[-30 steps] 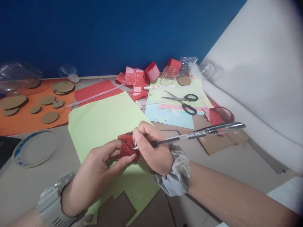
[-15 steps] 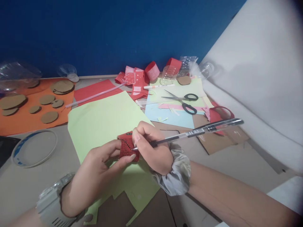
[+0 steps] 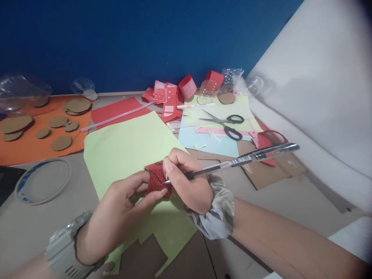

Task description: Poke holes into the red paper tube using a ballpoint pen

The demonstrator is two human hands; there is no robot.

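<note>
On my feed, the right hand (image 3: 190,184) pinches the pen (image 3: 241,159), its tip at the black-lined face of the red paper band (image 3: 155,182), which the left hand (image 3: 124,205) grips between thumb and fingers above the pale green sheet (image 3: 128,143). I'd brace that curved face firmly and use light, short strokes, turning the band for each line; beyond, I see scissors (image 3: 224,121) lying well apart.

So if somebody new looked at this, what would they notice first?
Probably the red piece covered in black lines, front and centre in the left hand, with the right hand holding a long pen to it. Next, perhaps the big green sheet beneath, and cardboard discs on orange paper at far left.
</note>
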